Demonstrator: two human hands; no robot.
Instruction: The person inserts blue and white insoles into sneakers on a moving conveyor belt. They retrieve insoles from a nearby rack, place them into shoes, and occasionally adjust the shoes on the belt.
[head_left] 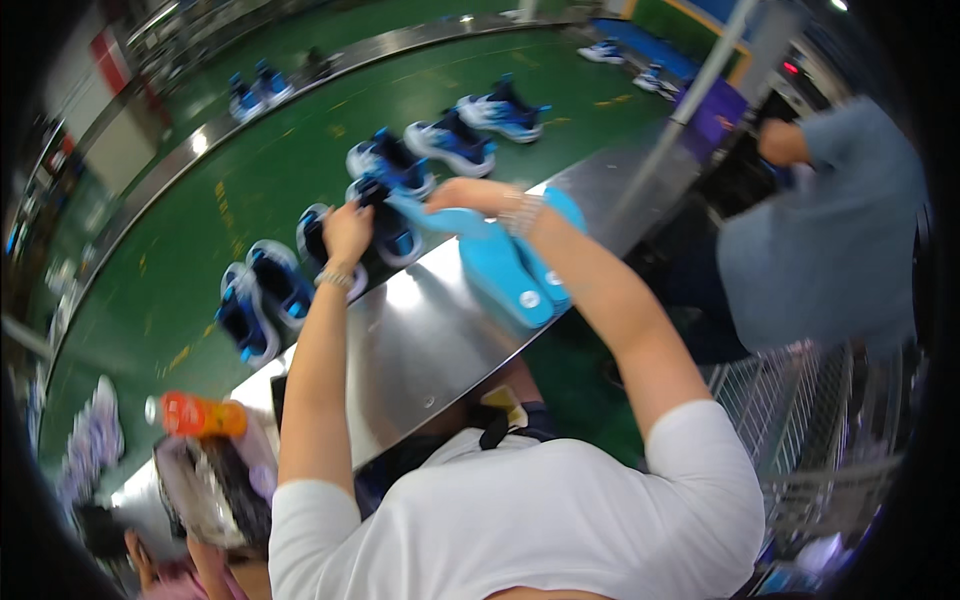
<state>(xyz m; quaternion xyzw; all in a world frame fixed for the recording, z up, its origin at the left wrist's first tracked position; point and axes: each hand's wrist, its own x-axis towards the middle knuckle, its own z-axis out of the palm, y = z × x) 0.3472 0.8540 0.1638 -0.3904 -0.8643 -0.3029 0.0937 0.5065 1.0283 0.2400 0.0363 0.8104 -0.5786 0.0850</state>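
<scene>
Fingers of the left hand [347, 232] are clamped on the collar of a blue shoe [385, 225] at the far edge of the steel table [420, 340], where it meets the green conveyor [260, 180]. Those of the right hand [468, 194] close on a light blue insole [440, 218] whose tip points into the shoe's opening. I judge the insole only partly in, so seating it is left. Just beside the right wrist, more light blue insoles [515, 275] lie stacked near the table's right edge. Other blue shoes [262, 300] sit along the conveyor, whether fitted I cannot tell. Another person in grey [820, 240] stands at the right.
</scene>
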